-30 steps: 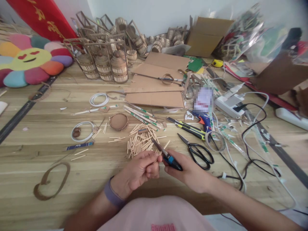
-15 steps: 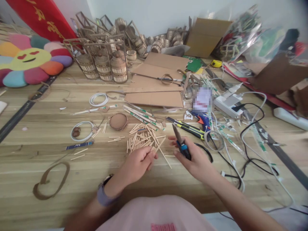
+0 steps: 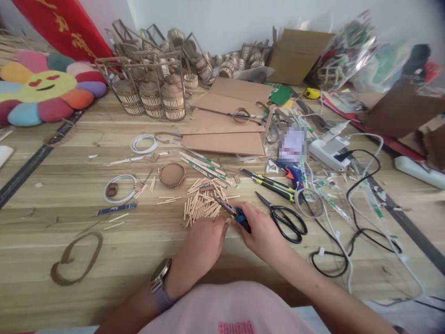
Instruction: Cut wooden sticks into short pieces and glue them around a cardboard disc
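Note:
My right hand point(image 3: 259, 227) is wrapped round a pair of pliers point(image 3: 225, 205) with blue and black handles, its jaws pointing left over the pile. My left hand point(image 3: 206, 241) is closed in a pinch close beside the pliers, on a thin wooden stick point(image 3: 229, 221) that is mostly hidden by fingers. Just beyond the hands lies a pile of short wooden sticks point(image 3: 201, 204). A shallow round brown basket point(image 3: 172, 176) sits to the left of the pile. Black-handled scissors point(image 3: 287, 220) rest on the table to the right of my right hand.
Two yellow-black utility knives point(image 3: 273, 184) and a blue glue gun point(image 3: 295, 174) lie right of the pile, near a tape roll point(image 3: 309, 203) and tangled cables point(image 3: 351, 232). Cardboard sheets point(image 3: 222, 139) and small lidded baskets in frames point(image 3: 149, 99) stand farther back.
My right hand has brought the pliers leftward to my left hand, uncovering the scissors. The stick in my left hand, which stuck out before, is now mostly hidden.

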Available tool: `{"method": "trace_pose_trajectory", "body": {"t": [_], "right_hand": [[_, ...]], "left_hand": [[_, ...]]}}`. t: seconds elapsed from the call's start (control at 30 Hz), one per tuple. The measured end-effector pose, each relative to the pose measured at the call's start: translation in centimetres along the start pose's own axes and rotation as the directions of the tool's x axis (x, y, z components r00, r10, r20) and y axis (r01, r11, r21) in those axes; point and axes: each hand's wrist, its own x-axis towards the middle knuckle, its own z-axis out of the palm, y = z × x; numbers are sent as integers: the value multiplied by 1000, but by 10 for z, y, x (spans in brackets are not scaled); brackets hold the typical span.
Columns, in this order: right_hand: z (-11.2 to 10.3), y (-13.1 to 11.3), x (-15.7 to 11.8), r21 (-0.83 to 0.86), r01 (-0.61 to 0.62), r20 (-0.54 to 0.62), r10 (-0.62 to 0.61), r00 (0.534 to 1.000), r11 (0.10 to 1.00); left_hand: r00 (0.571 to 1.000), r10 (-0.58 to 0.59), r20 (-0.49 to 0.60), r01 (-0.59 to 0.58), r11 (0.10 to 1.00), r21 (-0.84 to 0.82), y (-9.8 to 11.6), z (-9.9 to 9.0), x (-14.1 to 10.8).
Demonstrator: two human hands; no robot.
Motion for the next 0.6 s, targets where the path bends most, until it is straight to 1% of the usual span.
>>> {"method": "trace_pose_trajectory", "body": {"t": [0.07, 0.17, 0.27, 0.4, 0.53, 0.6], "right_hand": [[4, -3, 1, -9, -29, -33, 29, 999, 1000], [8, -7, 3, -16, -55, -56, 54, 997, 998], [10, -9, 5, -20, -67, -48, 66, 997, 998], [11, -10, 6, -25, -83, -38, 82, 996, 996], [14, -11, 8, -34, -104, -38, 102, 994, 994], [13, -11, 10, 9, -121, -25, 121, 992, 993]], "left_hand": [[1000, -8, 14, 6, 993, 115, 1, -1, 0], [1000, 1, -17, 2, 982, 187, 1, -2, -2], [999, 7, -49, 4, 976, 216, 0, 0, -3], [998, 7, -65, 8, 973, 233, -1, 3, -3], [998, 1, -57, 11, 974, 226, -2, 4, -2], [999, -19, -40, 27, 976, 214, -2, 3, -2]]}}
